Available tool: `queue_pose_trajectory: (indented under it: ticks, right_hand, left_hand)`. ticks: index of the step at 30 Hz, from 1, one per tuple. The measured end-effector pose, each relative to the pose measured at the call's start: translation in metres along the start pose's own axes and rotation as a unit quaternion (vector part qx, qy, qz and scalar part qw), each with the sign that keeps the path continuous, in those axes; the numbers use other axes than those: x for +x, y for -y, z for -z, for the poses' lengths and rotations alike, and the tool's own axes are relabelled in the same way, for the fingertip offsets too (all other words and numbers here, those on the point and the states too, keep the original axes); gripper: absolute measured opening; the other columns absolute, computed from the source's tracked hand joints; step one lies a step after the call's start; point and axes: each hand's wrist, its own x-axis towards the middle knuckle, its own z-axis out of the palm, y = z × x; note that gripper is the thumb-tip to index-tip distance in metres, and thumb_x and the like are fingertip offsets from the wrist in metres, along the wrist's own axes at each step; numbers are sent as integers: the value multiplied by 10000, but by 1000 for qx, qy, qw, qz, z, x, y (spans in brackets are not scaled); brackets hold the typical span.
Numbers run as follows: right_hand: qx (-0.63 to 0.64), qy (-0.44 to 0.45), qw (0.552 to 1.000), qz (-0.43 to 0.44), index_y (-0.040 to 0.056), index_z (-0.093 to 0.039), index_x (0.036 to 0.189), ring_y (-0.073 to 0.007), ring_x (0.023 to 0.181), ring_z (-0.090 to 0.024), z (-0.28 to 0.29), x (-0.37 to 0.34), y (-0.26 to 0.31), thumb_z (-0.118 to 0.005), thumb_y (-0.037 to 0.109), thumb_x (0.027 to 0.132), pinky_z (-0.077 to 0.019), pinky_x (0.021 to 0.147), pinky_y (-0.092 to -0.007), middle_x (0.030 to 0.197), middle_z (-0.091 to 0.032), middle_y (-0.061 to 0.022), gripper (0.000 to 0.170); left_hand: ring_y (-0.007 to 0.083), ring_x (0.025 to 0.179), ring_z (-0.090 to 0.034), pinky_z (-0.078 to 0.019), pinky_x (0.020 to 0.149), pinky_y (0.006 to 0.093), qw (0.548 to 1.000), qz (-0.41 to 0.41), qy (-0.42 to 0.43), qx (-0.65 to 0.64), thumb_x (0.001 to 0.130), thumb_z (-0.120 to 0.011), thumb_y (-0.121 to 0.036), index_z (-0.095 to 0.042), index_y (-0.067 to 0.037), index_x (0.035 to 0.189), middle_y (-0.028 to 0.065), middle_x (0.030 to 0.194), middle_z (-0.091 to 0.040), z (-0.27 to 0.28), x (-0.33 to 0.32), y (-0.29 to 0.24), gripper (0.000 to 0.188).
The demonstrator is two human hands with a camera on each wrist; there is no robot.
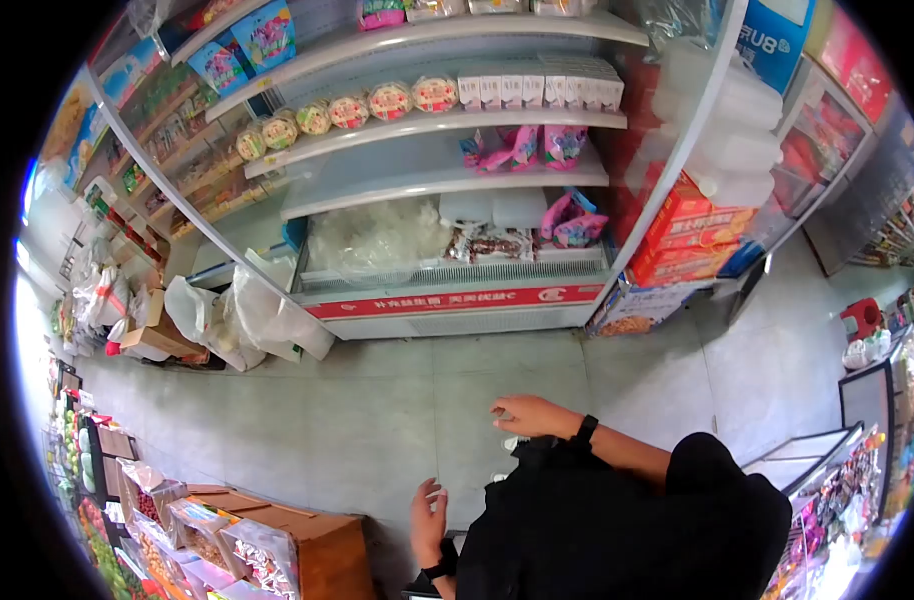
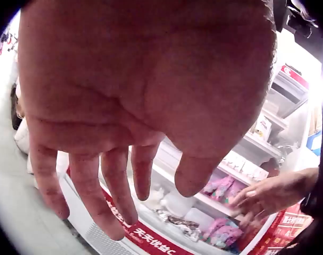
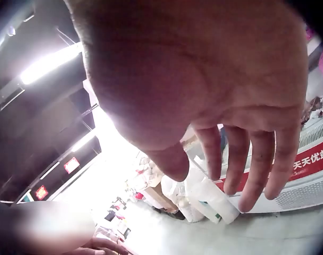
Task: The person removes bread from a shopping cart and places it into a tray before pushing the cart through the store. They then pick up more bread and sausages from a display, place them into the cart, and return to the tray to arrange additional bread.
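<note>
My left hand [image 1: 429, 522] hangs low in front of my body, its fingers loosely bent and nothing in them. In the left wrist view the bare palm and spread fingers [image 2: 87, 183] show, also empty. Out in front of me over the floor, my right hand [image 1: 537, 414] reaches across with relaxed fingers and holds nothing. Its palm and parted fingers [image 3: 259, 170] fill much of the right wrist view. Both hands stand apart from the shelved cooler [image 1: 457, 298] ahead. On its shelves are packaged round cups [image 1: 390, 100], small white cartons [image 1: 522, 92] and pink bags [image 1: 564, 146].
White plastic bags [image 1: 267, 305] and an open cardboard box [image 1: 162, 330] stand left of the cooler. Red boxes [image 1: 687, 235] are stacked at its right. A brown stand [image 1: 327, 550] with bins of dry goods is at lower left. Grey tiled floor [image 1: 397, 400] lies between.
</note>
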Motion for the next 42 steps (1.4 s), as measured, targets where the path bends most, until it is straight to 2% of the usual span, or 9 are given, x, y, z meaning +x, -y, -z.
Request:
queue_pose_trajectory:
  ticks: [8, 18, 20, 21, 22, 25, 26, 33, 42]
  right_hand:
    - [-59, 3, 998, 20, 45, -557, 1162, -311, 902, -646, -24, -40, 14, -592, 272, 919, -498, 782, -410, 1083, -625, -143, 335]
    - [-103, -3, 995, -3, 45, -584, 1086, -352, 859, -612, -63, -92, -14, -593, 271, 912, -489, 768, -435, 940, -630, -170, 285]
    - [-99, -5, 995, -4, 39, -581, 1098, -343, 862, -617, -64, -92, -26, -595, 276, 914, -490, 764, -435, 952, -629, -174, 301]
    - [-81, 2, 996, -28, 33, -578, 1112, -339, 863, -620, -56, -98, -12, -596, 284, 917, -491, 763, -436, 972, -629, -174, 319]
    - [-81, 4, 996, -26, 28, -574, 1130, -332, 873, -626, -53, -102, -10, -596, 291, 921, -493, 765, -432, 1003, -627, -171, 337]
    - [-26, 15, 999, -25, 15, -570, 1151, -356, 966, -599, -34, -106, 4, -578, 310, 925, -477, 830, -442, 1069, -621, -190, 372]
    - [3, 19, 999, -27, 11, -570, 1153, -372, 1008, -583, -31, -106, 5, -569, 316, 925, -467, 862, -449, 1086, -619, -200, 381]
    - [-19, -25, 999, 3, 3, -564, 1177, -322, 951, -632, 4, -142, -34, -583, 305, 936, -514, 804, -395, 1107, -609, -185, 387]
    - [50, -100, 992, -62, 3, -582, 1182, -303, 938, -672, 40, -217, -120, -636, 277, 900, -530, 808, -374, 1124, -639, -179, 397]
  left_hand:
    - [250, 898, -654, -512, 727, 348, 994, 77, -78, 5, 939, -593, -214, -536, -25, 1251, 157, 1074, -668, 44, -33, 47, 370]
    - [327, 940, -652, -501, 847, 397, 999, -11, 13, 48, 922, -611, -230, -558, 5, 1219, 192, 1072, -662, 9, -22, 57, 383]
    - [335, 909, -652, -497, 860, 410, 985, -122, -41, 112, 881, -656, -255, -586, -11, 1181, 170, 979, -679, -9, -18, 84, 392]
    - [318, 874, -673, -524, 802, 400, 997, -70, 9, 43, 867, -672, -255, -585, -6, 1175, 165, 965, -689, -12, -15, 85, 406]
    - [295, 846, -693, -546, 736, 375, 999, -35, 16, 13, 869, -667, -235, -580, -1, 1177, 169, 979, -692, -14, -18, 71, 396]
    - [273, 1040, -626, -467, 919, 318, 997, 12, 70, -19, 957, -583, -311, -555, -75, 1282, 164, 1222, -610, -10, -29, 46, 402]
    - [271, 848, -700, -551, 717, 348, 999, -51, -7, -10, 893, -653, -233, -577, -3, 1175, 157, 969, -700, -20, -21, 52, 372]
    - [280, 863, -699, -557, 724, 359, 998, -50, -15, 33, 870, -669, -218, -583, 5, 1174, 174, 1000, -691, -63, -21, -1, 386]
    - [279, 876, -698, -548, 766, 361, 988, -91, 115, 56, 882, -661, -259, -580, -33, 1195, 153, 1018, -689, -164, -28, -74, 395]
